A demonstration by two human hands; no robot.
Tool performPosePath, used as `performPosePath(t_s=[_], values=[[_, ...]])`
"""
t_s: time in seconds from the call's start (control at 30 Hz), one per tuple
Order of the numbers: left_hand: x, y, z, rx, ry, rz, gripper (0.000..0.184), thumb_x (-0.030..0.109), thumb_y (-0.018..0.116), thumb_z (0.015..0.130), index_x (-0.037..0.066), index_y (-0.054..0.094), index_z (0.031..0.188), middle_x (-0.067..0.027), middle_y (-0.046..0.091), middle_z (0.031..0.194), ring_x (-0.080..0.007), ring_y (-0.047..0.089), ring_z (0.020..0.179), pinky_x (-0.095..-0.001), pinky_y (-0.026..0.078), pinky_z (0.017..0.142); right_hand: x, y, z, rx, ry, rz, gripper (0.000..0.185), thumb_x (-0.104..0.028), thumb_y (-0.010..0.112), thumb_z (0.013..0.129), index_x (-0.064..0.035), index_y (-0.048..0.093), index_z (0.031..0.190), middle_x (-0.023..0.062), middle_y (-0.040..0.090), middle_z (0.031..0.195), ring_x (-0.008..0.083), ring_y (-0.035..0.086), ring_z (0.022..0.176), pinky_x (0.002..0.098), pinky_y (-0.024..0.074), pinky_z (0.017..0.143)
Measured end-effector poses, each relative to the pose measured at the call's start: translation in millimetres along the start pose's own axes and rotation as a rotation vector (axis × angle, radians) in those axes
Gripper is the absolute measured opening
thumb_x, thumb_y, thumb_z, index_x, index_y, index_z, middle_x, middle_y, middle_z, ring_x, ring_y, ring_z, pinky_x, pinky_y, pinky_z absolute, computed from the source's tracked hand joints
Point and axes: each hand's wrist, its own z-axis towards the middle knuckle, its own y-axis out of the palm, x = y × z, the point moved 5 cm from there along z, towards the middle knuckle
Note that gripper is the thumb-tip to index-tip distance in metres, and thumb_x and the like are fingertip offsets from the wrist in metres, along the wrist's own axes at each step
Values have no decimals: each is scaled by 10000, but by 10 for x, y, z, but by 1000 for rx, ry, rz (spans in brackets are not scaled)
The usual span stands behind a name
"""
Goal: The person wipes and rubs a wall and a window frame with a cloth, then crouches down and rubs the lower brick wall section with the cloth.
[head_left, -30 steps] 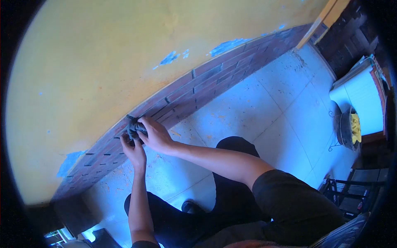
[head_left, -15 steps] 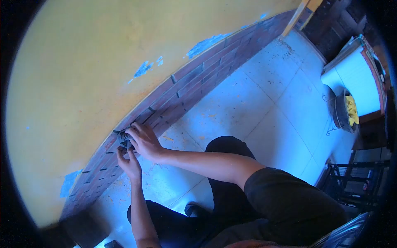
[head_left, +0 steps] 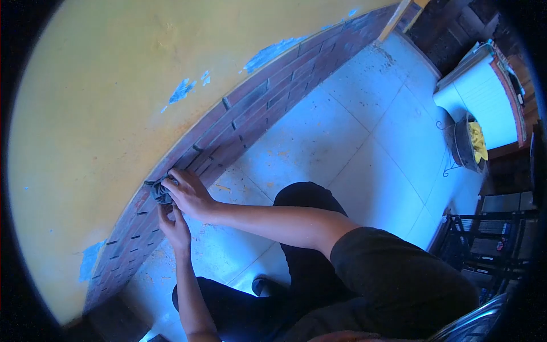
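Observation:
A bunched dark grey cloth [head_left: 161,192] lies against the brick-patterned lower band of the wall [head_left: 250,117], close under the yellow plaster. My right hand [head_left: 191,195] reaches in from the right and grips the cloth, its fingers bent over the top and side. Just below, my left hand [head_left: 175,228] comes up from the bottom of the view, thumb and fingers closed on the cloth's lower end. Part of the cloth is hidden behind my fingers.
Blue patches [head_left: 273,54] show where the yellow paint has peeled. Crumbs and flakes are scattered on the tiled floor [head_left: 319,142]. To the right stand a dark pot with yellow contents [head_left: 464,145], a white-sided cabinet [head_left: 484,94] and a black rack [head_left: 484,239]. My bent knee [head_left: 310,199] is close by.
The view has shifted slightly, so the wall and furniture sit a little further left. Both hands remain at the cloth, which has moved slightly along the top of the brick band.

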Motion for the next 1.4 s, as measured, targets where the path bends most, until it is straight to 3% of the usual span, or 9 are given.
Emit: performPosePath(t_s=[0.37,0.53,0.7,0.77,1.0,1.1,1.2,1.33,1.4], values=[[63,-10,-50,-16,69,55,183,71,632,1005,-68,636,1124,-203,726,986,-290,686,919,-406,517,902,-21,-4,39,-24,22,-18,281,-33,693,832,-38,648,1110,185,561,1175,406,567,1037,501,463,902],[116,-41,1,20,72,109,154,101,643,1024,-53,650,1035,-177,706,901,-262,672,859,-401,521,863,57,-93,69,-63,-241,-98,242,-140,657,859,-51,676,1083,128,573,1173,350,599,1080,511,472,911],[94,-188,173,194,112,76,164,132,636,1040,-29,660,1046,-131,717,925,-234,669,844,-367,529,840,177,-492,222,130,-329,-195,234,-108,702,845,-79,680,1076,94,615,1121,313,623,1045,488,467,879],[80,-200,203,229,92,18,176,143,635,1042,-31,664,1049,-133,716,921,-228,666,837,-363,529,838,166,-797,358,203,-283,-253,349,-74,764,786,-92,665,1121,112,610,1155,348,604,1054,498,463,888],[153,-144,195,282,36,-6,181,146,634,1034,-31,648,997,-135,702,894,-238,674,817,-379,535,816,720,-1513,600,603,136,-193,354,-23,627,960,41,496,1283,246,553,1201,428,562,1138,493,437,1030],[108,-102,191,302,44,-64,175,150,645,1026,-25,635,1018,-143,685,921,-247,662,825,-385,529,812,771,-1436,582,701,325,161,377,-21,611,958,45,476,1304,249,552,1203,438,545,1162,499,428,1044],[89,-56,170,316,71,-62,179,147,657,1013,-19,619,1068,-155,660,962,-261,637,862,-397,514,828,657,-1233,499,573,183,-24,402,-28,654,894,19,522,1272,242,539,1193,454,534,1171,519,421,1025],[75,-37,144,308,144,58,201,142,659,1004,-14,603,1117,-161,633,986,-289,602,913,-423,492,860,261,-980,419,239,-120,-319,384,-105,743,827,-115,632,1195,166,552,1249,416,539,1166,542,410,1000],[90,-14,144,307,162,72,195,127,659,995,-10,602,1121,-159,628,979,-303,591,912,-434,484,861,308,-1099,494,300,-90,-318,372,-83,734,813,-99,627,1169,177,551,1232,405,542,1167,548,410,996]])
